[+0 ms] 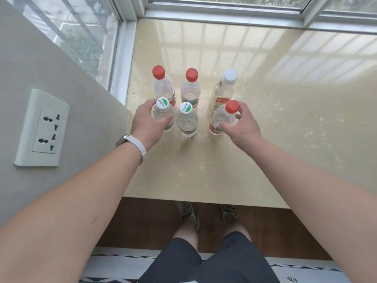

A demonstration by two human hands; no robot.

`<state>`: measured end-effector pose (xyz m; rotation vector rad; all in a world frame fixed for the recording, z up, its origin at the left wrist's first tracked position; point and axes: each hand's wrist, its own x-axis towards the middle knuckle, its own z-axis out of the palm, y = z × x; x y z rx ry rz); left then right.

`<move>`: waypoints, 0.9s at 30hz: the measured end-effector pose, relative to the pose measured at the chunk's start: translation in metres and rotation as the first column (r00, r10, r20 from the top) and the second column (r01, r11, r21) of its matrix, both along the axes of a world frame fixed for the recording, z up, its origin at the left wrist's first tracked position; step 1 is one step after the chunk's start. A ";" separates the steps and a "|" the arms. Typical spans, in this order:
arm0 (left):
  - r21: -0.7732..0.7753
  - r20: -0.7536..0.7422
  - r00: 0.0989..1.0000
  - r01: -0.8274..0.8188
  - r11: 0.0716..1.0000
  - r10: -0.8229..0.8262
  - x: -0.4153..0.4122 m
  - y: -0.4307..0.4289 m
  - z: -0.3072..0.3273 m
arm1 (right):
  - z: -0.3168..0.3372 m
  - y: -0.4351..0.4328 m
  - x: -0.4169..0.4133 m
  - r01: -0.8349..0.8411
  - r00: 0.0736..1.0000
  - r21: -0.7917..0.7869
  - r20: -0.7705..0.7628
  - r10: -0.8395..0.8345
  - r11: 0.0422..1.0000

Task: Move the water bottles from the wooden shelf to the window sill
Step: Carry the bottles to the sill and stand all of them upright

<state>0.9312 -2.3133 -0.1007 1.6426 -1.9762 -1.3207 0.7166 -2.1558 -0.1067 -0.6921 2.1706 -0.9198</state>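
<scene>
Down at the near edge, two feet on the wooden floor (142, 221), bare forearms stretching out over the pale window sill (285, 129), and both hands are busy. The left hand (145, 123), white watch band (138, 145) at the wrist, is curled around the shoulder of the left green-and-white-capped bottle (163, 111), thumb on the near side, fingers wrapped round the far side. The right hand (242, 127) is closed the same way on the near red-capped bottle (224, 117), thumb across the body, fingers behind the neck. Both bottles look to be standing on the surface, upright or close to it.

Between them stands a second green-and-white-capped bottle (187, 121), untouched, just beside the left hand's one. Behind, a back row: two red-capped bottles (163, 86) (191, 88) and a white-capped bottle (224, 88), which sits very near the right hand's bottle.

My read: this is the setting-down moment, six bottles now on the sill. To finish it cleanly, make sure each base is flat, then open the fingers outward and lift straight up, because the neighbours are close enough to be knocked by a sideways pull. Beyond it all, the window frame (224, 15) and glass.
</scene>
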 end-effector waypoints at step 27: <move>-0.014 0.021 0.999 -0.045 0.999 0.045 0.029 0.006 0.002 | -0.001 0.004 0.012 0.008 0.996 0.046 -0.089 -0.004 0.999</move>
